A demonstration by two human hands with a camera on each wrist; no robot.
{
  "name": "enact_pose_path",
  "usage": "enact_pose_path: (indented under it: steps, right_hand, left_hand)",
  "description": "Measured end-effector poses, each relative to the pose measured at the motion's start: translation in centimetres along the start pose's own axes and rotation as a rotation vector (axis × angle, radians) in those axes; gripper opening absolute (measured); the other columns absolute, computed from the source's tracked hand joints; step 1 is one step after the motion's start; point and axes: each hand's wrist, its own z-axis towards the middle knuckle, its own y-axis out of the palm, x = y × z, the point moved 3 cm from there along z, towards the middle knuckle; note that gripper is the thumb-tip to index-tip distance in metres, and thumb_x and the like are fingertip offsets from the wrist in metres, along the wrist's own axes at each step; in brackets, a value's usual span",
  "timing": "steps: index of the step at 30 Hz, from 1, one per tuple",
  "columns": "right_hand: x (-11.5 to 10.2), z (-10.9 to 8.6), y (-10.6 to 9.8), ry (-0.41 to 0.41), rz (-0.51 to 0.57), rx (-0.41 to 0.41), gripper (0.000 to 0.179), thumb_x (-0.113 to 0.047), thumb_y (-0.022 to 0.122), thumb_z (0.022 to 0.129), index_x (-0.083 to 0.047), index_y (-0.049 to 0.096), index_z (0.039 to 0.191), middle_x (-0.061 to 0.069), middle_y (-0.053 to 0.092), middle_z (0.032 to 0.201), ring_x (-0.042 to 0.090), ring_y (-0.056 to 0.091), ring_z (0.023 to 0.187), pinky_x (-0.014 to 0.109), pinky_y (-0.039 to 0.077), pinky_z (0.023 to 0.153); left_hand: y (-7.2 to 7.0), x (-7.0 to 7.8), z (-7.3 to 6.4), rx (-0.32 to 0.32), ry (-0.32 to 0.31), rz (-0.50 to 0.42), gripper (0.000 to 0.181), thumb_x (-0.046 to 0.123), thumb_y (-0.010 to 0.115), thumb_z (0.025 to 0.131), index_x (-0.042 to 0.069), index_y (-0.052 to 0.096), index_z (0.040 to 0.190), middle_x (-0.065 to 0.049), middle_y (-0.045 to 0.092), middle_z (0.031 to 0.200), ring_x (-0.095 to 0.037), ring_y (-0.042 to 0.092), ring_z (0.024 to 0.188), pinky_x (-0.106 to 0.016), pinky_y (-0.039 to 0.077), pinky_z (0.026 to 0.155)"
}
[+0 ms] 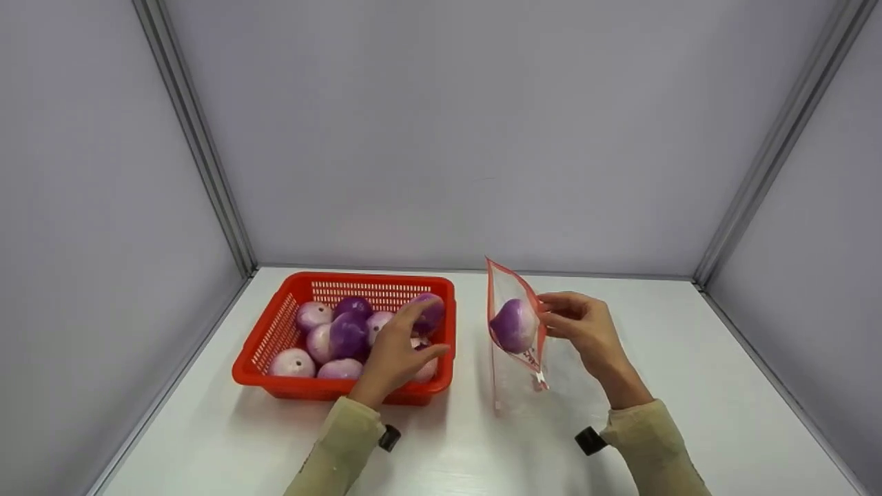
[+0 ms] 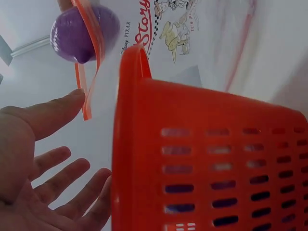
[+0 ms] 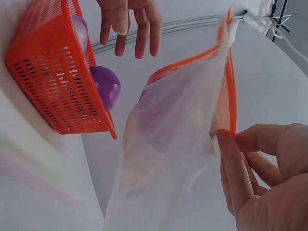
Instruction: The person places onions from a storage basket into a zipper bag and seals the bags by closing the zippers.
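Left hand (image 1: 396,350) above the red plastic basket (image 1: 310,387), fingers spread apart, hiding part of the purple-and-white onions (image 1: 349,335), whose full number cannot be told. Right hand (image 1: 586,327) pinches the orange rim of a translucent zip bag (image 3: 163,139) between thumb and fingers; one onion (image 1: 515,326) lies within its open mouth, blurred through the film from the right wrist. In the left wrist view, the basket is cut off and partly covers the bag's printed lettering (image 2: 142,21)
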Motion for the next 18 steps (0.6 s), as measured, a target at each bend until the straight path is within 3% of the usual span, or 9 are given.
enact_pose_path:
  steps: [6,15,18]
  right_hand:
    - [0.1,0.1,-0.1,-0.002,-0.002,0.003,0.034,-0.003,0.077,0.091,0.008,0.069,0.123,0.010,0.073,0.099,0.018,0.072,0.089,0.033,0.064,0.079]
    - [0.1,0.1,0.0,0.015,-0.002,-0.014,0.034,-0.005,0.076,0.093,0.007,0.069,0.124,0.021,0.071,0.106,0.020,0.073,0.091,0.034,0.064,0.081]
    - [0.1,0.2,0.0,0.018,-0.007,-0.013,0.034,-0.005,0.076,0.093,0.007,0.069,0.124,0.021,0.071,0.106,0.020,0.073,0.091,0.034,0.064,0.081]
  left_hand:
    - [-0.8,-1.9,-0.8,-0.047,-0.050,0.000,0.071,0.027,0.085,0.087,0.018,0.053,0.150,-0.009,0.055,0.152,-0.033,0.052,0.140,-0.056,0.041,0.118]
    - [-1.0,-3.1,-1.5,-0.163,-0.156,0.036,0.071,0.032,0.084,0.088,0.022,0.052,0.151,-0.007,0.057,0.147,-0.031,0.059,0.128,-0.056,0.047,0.113]
    - [-1.0,-3.3,-1.6,-0.202,-0.161,0.042,0.068,0.030,0.084,0.088,0.022,0.054,0.149,-0.007,0.060,0.142,-0.029,0.060,0.124,-0.054,0.050,0.110]
